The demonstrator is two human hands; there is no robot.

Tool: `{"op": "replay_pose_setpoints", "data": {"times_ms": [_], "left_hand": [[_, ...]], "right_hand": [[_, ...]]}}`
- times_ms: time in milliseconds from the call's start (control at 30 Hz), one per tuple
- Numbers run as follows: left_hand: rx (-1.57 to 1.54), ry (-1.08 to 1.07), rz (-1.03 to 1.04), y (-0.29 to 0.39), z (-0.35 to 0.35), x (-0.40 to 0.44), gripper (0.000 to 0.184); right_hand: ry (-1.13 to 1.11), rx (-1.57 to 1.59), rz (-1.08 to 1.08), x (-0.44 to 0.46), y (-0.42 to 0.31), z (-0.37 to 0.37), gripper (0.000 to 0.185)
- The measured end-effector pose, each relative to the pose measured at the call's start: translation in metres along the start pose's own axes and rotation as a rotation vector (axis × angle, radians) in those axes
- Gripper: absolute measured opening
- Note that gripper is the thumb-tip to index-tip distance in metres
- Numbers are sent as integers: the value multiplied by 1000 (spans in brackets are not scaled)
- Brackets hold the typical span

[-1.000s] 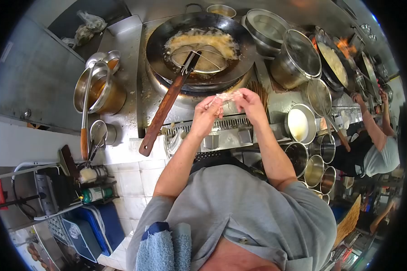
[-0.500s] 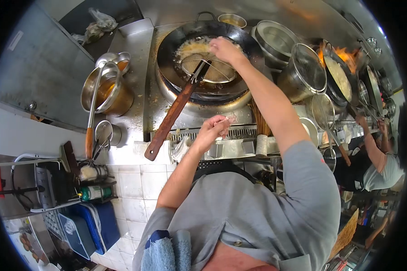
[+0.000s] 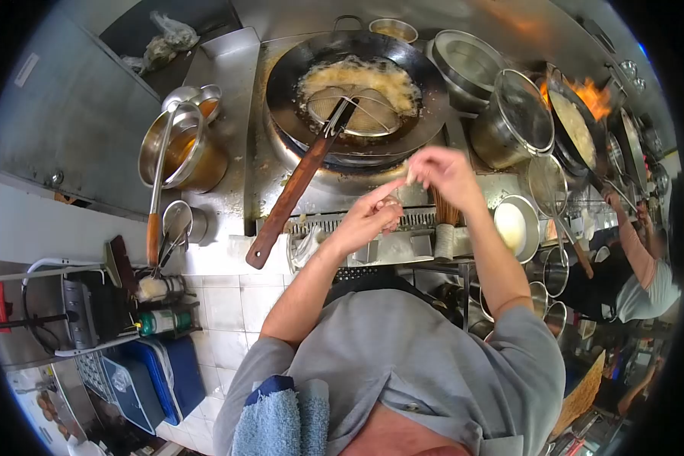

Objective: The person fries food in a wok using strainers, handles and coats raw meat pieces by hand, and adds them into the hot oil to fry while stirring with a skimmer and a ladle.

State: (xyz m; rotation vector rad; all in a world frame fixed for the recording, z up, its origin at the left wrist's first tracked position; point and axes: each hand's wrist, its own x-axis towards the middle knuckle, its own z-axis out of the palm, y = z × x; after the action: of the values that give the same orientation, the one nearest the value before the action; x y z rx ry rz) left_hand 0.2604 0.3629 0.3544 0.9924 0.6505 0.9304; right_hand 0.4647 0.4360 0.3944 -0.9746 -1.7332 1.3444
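Observation:
My left hand (image 3: 365, 222) is closed around a small clump of pale pinkish food (image 3: 391, 207), perhaps raw meat; its kind is unclear. Just beside it, my right hand (image 3: 447, 176) pinches a small pale piece (image 3: 411, 178) between thumb and fingers, slightly blurred. Both hands are in front of the wok's near rim. In the black wok (image 3: 287, 95), oil bubbles with pale golden foam (image 3: 357, 74). A wire-mesh strainer (image 3: 372, 115) rests in the wok, its wooden handle (image 3: 292, 199) reaching over the near edge toward me.
To the left stands a steel pot (image 3: 211, 163) of brown liquid with a ladle (image 3: 154, 190) across it. At right are stacked steel bowls (image 3: 463, 64), a deep pot (image 3: 501, 137) and another wok (image 3: 574, 129) beside open flames (image 3: 591, 99). A co-worker (image 3: 638, 281) stands far right.
My right hand has drawn back from over the wok to beside my left hand, now pinching a pale piece. More foam shows in the wok. My left hand has shifted slightly right.

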Motion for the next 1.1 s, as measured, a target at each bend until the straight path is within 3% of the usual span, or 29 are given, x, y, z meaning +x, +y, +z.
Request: {"op": "replay_pose_setpoints", "data": {"times_ms": [100,233,367,467,567,600,700,733,833,900,1033,1100], "left_hand": [[-63,141,-4,0,0,-6,46],[-182,217,-28,-12,-12,-15,46],[-276,255,-27,-12,-7,-29,50],[-284,281,12,-30,-10,-36,46],[-163,270,15,-28,-9,-41,41],[-165,269,10,-26,-9,-39,39],[-178,261,-15,-21,-7,-32,33],[-202,316,-13,-14,0,-30,27],[-143,339,-2,-19,-3,-21,20],[-119,329,-9,-21,1,-15,18],[91,193,45,-23,2,-6,22],[329,154,161,-21,10,3,27]], "right_hand": [[320,318,-129,36,-10,-27,21],[218,540,-94,130,27,-69,24],[244,641,7,209,36,-43,15],[40,504,-64,269,80,-38,15],[123,-646,-201,302,103,-23,13],[109,-754,-174,305,99,-22,18],[73,-1082,-77,296,71,-25,38],[-43,-943,45,293,50,-34,47],[64,-319,50,240,-2,-47,46],[101,-284,-100,180,-32,-49,43],[35,-286,66,16,-84,-2,33],[-52,-449,-194,-24,-58,26,35]]}}
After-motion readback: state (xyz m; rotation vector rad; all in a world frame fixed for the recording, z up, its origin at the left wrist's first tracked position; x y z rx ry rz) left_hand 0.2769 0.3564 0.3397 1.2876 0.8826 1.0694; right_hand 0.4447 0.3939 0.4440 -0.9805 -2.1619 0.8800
